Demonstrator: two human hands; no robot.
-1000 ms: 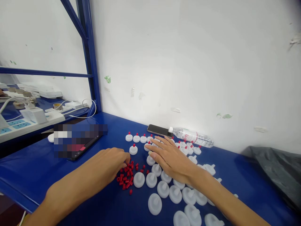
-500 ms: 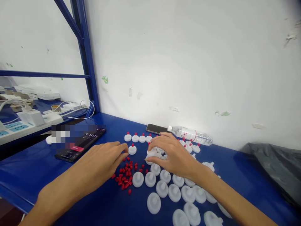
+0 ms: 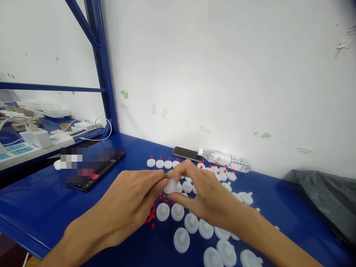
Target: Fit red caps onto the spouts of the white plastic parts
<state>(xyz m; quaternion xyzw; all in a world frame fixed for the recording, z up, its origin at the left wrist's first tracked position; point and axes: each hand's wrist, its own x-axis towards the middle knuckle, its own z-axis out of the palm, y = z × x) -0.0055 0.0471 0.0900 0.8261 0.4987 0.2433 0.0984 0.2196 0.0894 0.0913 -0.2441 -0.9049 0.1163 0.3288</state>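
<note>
In the head view the hands, apart half a second ago, have met above the blue table [image 3: 135, 154]: the right hand [image 3: 208, 191] grips a white lid [image 3: 170, 187] between thumb and fingers, right at the fingertips of the left hand [image 3: 132, 198]. Work has seemingly passed from reaching to joint handling — though whether the left pinches one of the small red caps [image 3: 152, 216], I cannot tell.

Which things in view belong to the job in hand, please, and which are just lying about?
Job: white lid in the right hand, with the left hand at it; loose lids; loose red caps; red-topped lids.

Seemingly just lying about: lit phone; dark-screened phone; bottle; power strip; dark plastic.
</note>
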